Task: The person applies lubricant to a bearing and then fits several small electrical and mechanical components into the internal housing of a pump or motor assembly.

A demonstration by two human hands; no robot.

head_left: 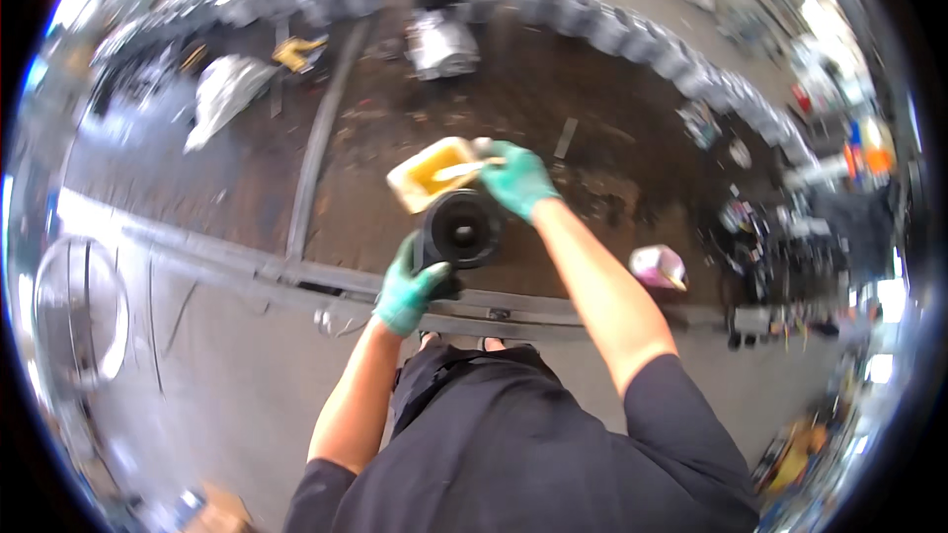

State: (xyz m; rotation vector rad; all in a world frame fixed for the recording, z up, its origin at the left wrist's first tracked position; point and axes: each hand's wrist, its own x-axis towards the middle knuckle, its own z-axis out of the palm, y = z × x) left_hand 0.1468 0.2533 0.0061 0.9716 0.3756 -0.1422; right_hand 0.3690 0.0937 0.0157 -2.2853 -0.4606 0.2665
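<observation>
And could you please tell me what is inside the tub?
Yellow stuff shows inside the tub. The right hand holds a pale tool across it, covering what lies beneath; blur hides whether it is dipped in.

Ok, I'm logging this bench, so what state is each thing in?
Round part, held, hollow end showing
Left hand, gripping the round part
Tub, open, yellow inside
Pale tool, held over the tub
Right hand, holding the pale tool
Pale sheet, crumpled
Grey cylinders, standing in a row

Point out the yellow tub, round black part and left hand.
Yellow tub point(399, 181), head view: left rim.
Round black part point(462, 229), head view: middle of face.
Left hand point(403, 294), head view: middle of glove.
</observation>
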